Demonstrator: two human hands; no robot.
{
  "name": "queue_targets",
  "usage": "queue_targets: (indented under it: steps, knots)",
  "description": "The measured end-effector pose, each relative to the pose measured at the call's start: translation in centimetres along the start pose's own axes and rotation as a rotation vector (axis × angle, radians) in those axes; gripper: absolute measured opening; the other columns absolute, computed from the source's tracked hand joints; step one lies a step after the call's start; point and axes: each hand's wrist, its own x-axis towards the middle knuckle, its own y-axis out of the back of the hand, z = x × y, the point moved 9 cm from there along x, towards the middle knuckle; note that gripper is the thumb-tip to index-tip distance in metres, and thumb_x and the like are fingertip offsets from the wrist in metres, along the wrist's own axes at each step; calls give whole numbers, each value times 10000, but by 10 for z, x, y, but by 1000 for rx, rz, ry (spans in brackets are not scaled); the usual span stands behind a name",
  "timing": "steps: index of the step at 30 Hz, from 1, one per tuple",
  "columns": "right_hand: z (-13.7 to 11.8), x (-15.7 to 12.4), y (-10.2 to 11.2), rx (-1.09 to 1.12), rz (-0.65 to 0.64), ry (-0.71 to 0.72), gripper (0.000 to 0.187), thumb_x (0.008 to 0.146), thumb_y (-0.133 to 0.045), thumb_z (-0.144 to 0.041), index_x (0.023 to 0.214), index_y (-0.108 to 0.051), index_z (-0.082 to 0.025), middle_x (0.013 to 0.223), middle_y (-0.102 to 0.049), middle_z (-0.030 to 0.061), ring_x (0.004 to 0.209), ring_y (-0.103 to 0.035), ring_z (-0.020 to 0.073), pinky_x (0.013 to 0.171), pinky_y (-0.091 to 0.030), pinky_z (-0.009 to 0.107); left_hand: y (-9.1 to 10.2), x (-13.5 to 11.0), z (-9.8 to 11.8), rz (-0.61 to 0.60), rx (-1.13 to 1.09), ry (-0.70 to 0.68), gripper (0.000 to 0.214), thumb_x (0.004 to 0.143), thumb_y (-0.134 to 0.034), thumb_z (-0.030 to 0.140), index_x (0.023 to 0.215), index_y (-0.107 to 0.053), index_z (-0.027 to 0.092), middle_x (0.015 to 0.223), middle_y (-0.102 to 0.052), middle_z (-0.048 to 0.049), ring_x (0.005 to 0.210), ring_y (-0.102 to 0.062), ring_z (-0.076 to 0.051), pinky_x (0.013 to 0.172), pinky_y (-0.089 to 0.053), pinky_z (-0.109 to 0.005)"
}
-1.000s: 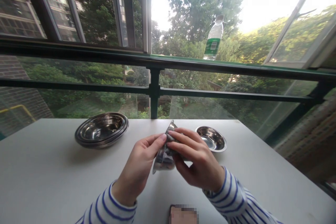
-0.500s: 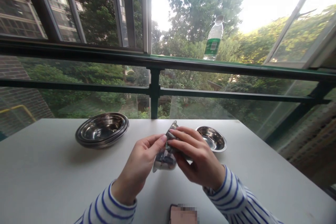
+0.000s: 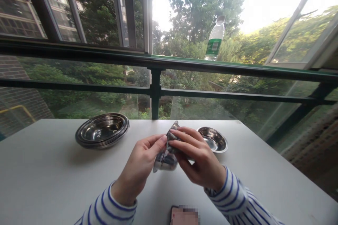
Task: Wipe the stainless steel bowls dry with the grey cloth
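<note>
Both hands hold a small steel bowl (image 3: pixel 166 160) tipped on its edge above the white table (image 3: pixel 47 179). My left hand (image 3: pixel 139 168) pinches its rim from the left. My right hand (image 3: pixel 198 160) wraps over its top and right side, fingertips meeting the left thumb. A second small steel bowl (image 3: pixel 213 139) rests upright on the table just right of my hands. At the back left lies a stack of larger steel bowls (image 3: pixel 102 134). Striped blue and white sleeves cover both wrists.
A plastic water bottle (image 3: pixel 214 38) with a green label stands on the green window ledge (image 3: pixel 237 66) behind the table. A blurred small object (image 3: pixel 184 215) lies at the near table edge. The table's right edge runs close to the glass.
The hands and the held bowl have barely shifted; the bowl sits slightly lower between the fingers.
</note>
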Motion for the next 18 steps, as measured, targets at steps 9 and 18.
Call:
queue_targets:
  steps: [9, 18]
  knots:
    - [14, -1, 1, 17, 16, -90, 323, 800, -504, -173, 1117, -562, -197, 1182, -570, 87, 1129, -476, 238, 927, -425, 415, 3, 1, -6, 27, -20, 27, 200, 714, -636, 296, 797, -690, 121, 643, -658, -43, 552, -577, -120, 530, -458, -214]
    - [-33, 0, -26, -123, -171, 164, 347, 732, -518, -186, 1073, -574, -219, 1249, -533, 14, 1194, -411, 231, 994, -333, 423, 9, 5, -5, 87, -252, 4, 77, 698, -645, 202, 700, -658, 126, 635, -647, -8, 566, -576, -87, 527, -457, -163]
